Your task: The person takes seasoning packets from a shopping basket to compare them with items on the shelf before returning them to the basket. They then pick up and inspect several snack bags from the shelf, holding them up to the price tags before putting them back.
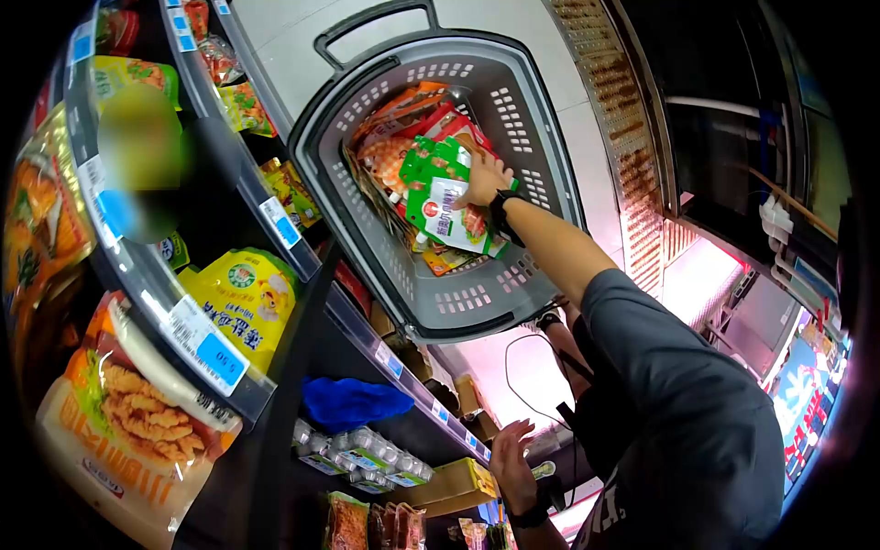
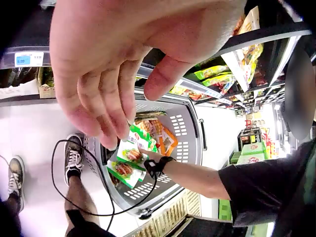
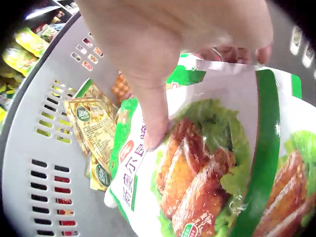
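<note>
In the head view a grey basket (image 1: 495,82) stands on the floor with several packets in it. My right hand (image 1: 486,177) reaches into it and grips a green and white packet (image 1: 445,206). The right wrist view shows the thumb across the front of this packet (image 3: 197,163), which has a picture of chicken wings, and the fingers at its top edge; a similar packet (image 3: 291,173) lies beside it. My left hand (image 1: 513,467) is outside the basket, with nothing in it; the left wrist view shows that hand (image 2: 113,59) with its fingers loosely bent.
Shelves with food bags (image 1: 243,298) and price labels (image 1: 209,348) run along the left. Egg cartons (image 1: 367,458) and a blue cloth (image 1: 353,403) are on a lower shelf. A person's legs and shoes (image 2: 74,160) and a black cable (image 2: 54,173) are beside the basket.
</note>
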### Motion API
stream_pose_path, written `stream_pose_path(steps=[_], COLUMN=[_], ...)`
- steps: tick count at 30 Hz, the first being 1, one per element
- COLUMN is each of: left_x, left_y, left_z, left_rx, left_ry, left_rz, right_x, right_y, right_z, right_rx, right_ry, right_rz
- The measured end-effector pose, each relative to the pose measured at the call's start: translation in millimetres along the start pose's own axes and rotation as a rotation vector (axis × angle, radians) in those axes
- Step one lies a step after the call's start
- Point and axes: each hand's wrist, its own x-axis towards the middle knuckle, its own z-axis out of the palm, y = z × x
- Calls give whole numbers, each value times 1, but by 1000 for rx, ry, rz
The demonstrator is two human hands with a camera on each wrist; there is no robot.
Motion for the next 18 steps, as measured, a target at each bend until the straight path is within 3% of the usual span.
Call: stream_pose_path(steps=[3, 7, 9, 11, 13, 14, 16, 18], left_x=[-4, -6, -6, -5, -3, -4, -6, -9], left_y=[5, 12, 12, 9, 7, 5, 1, -2], left_z=[5, 14, 16, 13, 10, 8, 6, 3], left_rx=[-54, -104, -125, -117, -104, -98, -87, -67], left_ry=[-6, -45, -55, -56, -51, -38, -23, -19], left_rz=[31, 62, 65, 57, 44, 59, 74, 77], right_x=[-10, -31, -29, -32, -38, -37, -38, -43], right_y=[5, 15, 31, 43, 45, 45, 43, 40], right_z=[11, 4, 21, 39, 48, 52, 55, 56], right_rx=[-14, 70, 209, 302, 330, 335, 634, 606], right_ry=[96, -102, -122, -20, 214, 209, 98, 135], right_rz=[116, 228, 200, -49, -287, -284, -298, -249])
